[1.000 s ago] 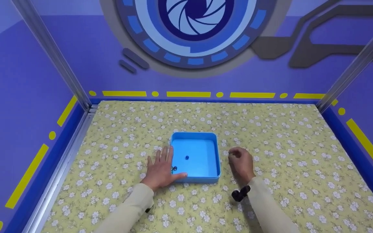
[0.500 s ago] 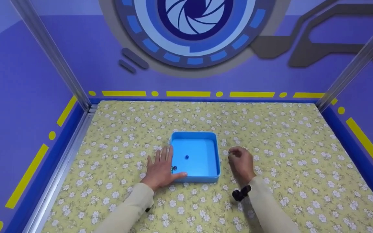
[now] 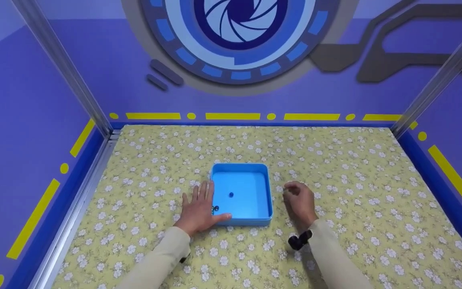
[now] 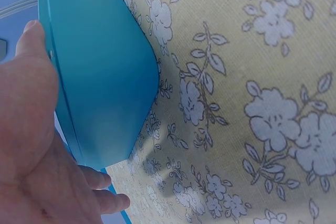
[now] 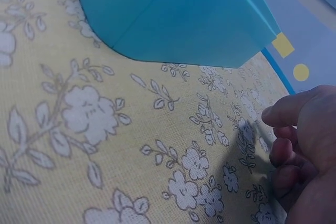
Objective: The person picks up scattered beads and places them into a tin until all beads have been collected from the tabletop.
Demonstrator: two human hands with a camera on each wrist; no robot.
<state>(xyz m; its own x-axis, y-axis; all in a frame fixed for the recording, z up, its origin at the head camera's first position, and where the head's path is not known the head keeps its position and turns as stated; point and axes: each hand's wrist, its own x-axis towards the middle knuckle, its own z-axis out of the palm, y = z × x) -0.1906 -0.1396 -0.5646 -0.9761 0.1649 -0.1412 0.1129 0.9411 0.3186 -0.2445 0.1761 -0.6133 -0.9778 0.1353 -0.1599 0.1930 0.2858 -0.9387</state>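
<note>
A shallow square blue box (image 3: 251,222) stands on the cloth in the head view. On its floor sits a small dark blue ball (image 3: 231,194). Two or so more, including a shiny dark ball (image 3: 216,208), lie in the near left corner, partly hidden by the left hand. That left hand (image 3: 197,210) lies along the box's left wall, fingers straight and spread, its thumb over the near rim. Right of the box, apart from it, the right hand (image 3: 300,202) rests low over the cloth with loosely curled fingers. Nothing shows between these fingers (image 5: 282,150) in the right wrist view.
A yellow flowered cloth (image 3: 335,168) covers the table. Purple-blue panels (image 3: 94,72) close it in at the back and both sides, with metal posts (image 3: 60,64) at the corners. A small black device (image 3: 299,240) is worn on the right wrist.
</note>
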